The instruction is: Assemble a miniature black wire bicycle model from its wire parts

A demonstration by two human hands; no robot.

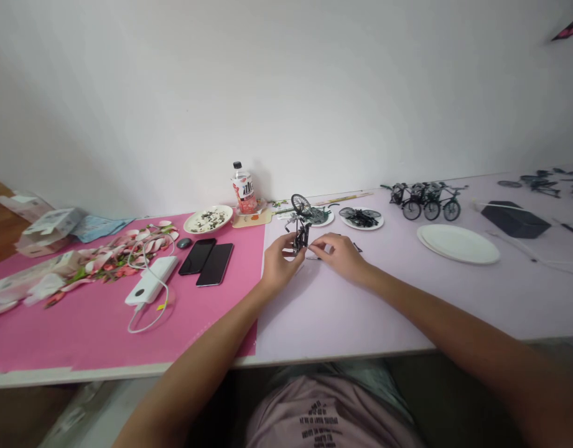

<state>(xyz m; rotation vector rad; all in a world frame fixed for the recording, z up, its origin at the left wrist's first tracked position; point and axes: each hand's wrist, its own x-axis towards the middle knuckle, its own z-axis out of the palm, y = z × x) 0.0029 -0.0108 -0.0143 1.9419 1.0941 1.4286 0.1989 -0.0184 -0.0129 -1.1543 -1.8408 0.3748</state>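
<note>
My left hand (283, 258) is closed around a black model bicycle (301, 231), held above the pale lilac tabletop. One spoked wheel of it points up and away from me. From the right, my right hand (338, 254) pinches with thumb and forefinger at the lower part of the model; whatever lies between those fingertips is too small to name. Behind the hands, a white plate (331, 219) carries dark green parts. Beside it a second plate (380, 224) bears black wheels and other small parts. A few dark pieces lie on the table near my right hand.
Assembled model bicycles (426, 202) stand at the back right, near white plates (458, 244) and a dark block (514, 219). On the pink left side are two phones (215, 264), a white power bank (152, 280), a bowl (208, 219), a drink bottle (244, 190) and petal-like pieces.
</note>
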